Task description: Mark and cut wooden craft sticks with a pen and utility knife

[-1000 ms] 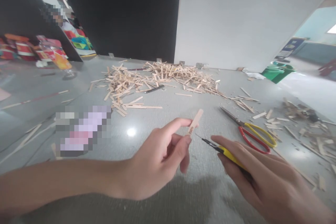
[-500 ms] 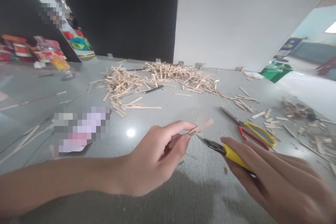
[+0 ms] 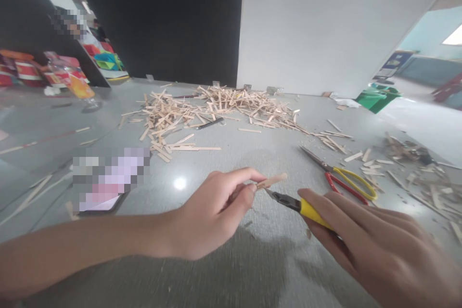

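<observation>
Between the thumb and fingers of my left hand is a thin wooden stick, its free end pointing right. My right hand is wrapped round a yellow-handled cutter. The dark pointed tip of the cutter is at the stick, just right of my left fingertips; whether it touches the wood is hard to tell. Beyond my hands, a heap of loose wooden sticks spreads over the grey table.
Scissors with red and yellow handles lie near my right hand. A partly blurred phone is at the left. Wood scraps are scattered at the right, near a green bin. A bottle lies at the far left.
The cutter in my right hand has moved left, up to the stick. My left hand has shifted slightly left with the stick, which looks less smeared.
</observation>
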{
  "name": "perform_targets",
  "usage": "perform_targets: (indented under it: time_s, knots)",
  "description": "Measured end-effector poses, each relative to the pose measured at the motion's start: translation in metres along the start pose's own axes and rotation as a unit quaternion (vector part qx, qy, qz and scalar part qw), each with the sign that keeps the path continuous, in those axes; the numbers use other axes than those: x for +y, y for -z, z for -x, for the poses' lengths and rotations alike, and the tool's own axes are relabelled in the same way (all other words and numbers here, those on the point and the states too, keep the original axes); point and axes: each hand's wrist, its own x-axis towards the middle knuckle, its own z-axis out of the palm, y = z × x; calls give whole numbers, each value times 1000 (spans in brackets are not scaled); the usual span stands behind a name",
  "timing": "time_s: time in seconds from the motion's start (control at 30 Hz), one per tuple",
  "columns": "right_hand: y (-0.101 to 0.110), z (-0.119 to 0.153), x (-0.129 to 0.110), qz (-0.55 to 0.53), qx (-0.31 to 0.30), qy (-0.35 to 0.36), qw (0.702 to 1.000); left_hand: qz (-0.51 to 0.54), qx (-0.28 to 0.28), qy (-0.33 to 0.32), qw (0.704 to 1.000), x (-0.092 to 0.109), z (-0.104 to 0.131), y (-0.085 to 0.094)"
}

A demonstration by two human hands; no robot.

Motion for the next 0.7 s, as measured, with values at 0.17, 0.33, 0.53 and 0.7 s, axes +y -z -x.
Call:
perform_targets:
  time_s: [0.17,0.33,0.53,0.7]
  knots:
    - [-1,-6,0,-11,-5,-9,1000,-16,-20,69,997,-4,0,-1]
    - [-15,-9,11,-9,-119,-14,993,-62,-46,146,986,-32,-15,-5]
    - [-43,-11,25,-22,-200,20,979,-31,-114,216,969,-55,-30,-6]
    - [-50,-8,21,-31,-215,44,975,3,-168,249,954,-54,-31,-8]
